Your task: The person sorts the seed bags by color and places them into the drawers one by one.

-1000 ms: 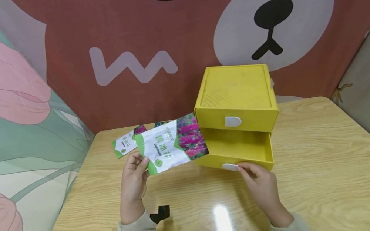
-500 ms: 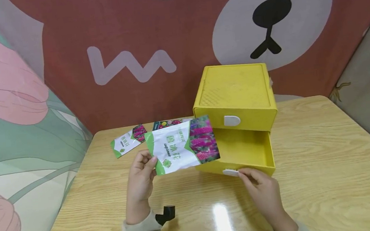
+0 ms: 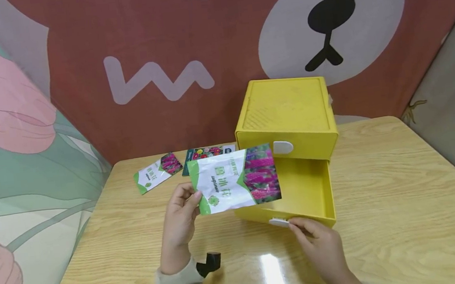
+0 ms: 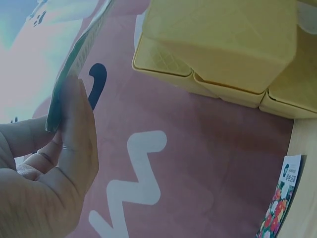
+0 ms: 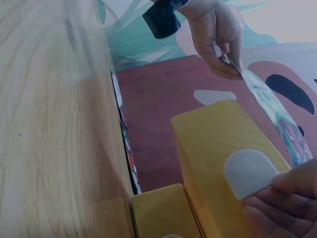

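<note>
My left hand pinches the green-and-white packet by its green end, raised at front left of the yellow cabinet. My right hand pinches the white tab on the cabinet's extended lower drawer. Matching packet and dark flower packet lie left of the cabinet, dark one nearer.

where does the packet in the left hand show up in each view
Head: the packet is just below the picture's centre.
Left wrist: upper left, seen nearly edge-on.
Right wrist: right side, around mid-height, slanting down to the right.
Shared landmark: the yellow drawer unit, visible in all three.
</note>
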The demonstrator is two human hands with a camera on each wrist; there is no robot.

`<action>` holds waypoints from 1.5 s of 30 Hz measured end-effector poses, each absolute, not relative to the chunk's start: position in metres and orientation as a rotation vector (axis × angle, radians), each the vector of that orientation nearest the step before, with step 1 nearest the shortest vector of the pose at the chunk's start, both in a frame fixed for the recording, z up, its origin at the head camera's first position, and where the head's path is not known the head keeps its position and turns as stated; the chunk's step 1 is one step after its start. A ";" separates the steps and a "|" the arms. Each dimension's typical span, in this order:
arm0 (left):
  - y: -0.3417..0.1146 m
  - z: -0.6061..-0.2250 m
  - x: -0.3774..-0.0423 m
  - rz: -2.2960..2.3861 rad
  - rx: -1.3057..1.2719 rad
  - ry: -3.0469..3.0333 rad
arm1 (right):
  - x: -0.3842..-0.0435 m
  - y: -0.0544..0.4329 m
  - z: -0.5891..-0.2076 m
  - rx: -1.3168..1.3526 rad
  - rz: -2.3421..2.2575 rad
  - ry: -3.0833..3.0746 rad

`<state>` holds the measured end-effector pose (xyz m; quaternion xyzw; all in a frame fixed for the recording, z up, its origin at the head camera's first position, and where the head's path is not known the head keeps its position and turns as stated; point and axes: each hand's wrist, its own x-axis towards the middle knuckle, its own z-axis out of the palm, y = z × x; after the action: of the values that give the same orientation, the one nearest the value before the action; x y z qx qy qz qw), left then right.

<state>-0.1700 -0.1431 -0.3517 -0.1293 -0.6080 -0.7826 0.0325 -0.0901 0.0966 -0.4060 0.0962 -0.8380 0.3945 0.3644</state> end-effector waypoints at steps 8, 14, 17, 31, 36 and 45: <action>-0.137 -0.349 -0.170 -2.433 -0.381 -1.880 | -0.081 0.095 -0.396 0.323 0.929 -2.122; -0.133 -0.349 -0.168 -2.447 -0.393 -1.890 | -0.084 0.100 -0.397 0.413 1.026 -1.994; -0.130 -0.349 -0.169 -2.462 -0.418 -1.883 | -0.088 0.102 -0.390 0.495 1.073 -1.900; -0.122 -0.352 -0.169 -2.463 -0.605 -1.889 | -0.108 0.114 -0.359 0.523 0.923 -1.792; -0.118 -0.351 -0.169 -2.473 -0.580 -1.922 | -0.111 0.120 -0.355 0.454 0.920 -1.882; -0.111 -0.347 -0.170 -2.471 -0.547 -1.979 | -0.114 0.125 -0.350 0.379 1.029 -1.983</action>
<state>-0.1695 -0.1106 -0.3472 -0.1702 -0.6156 -0.7686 -0.0355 -0.1136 0.1251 -0.3504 0.1516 -0.7926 0.4113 0.4238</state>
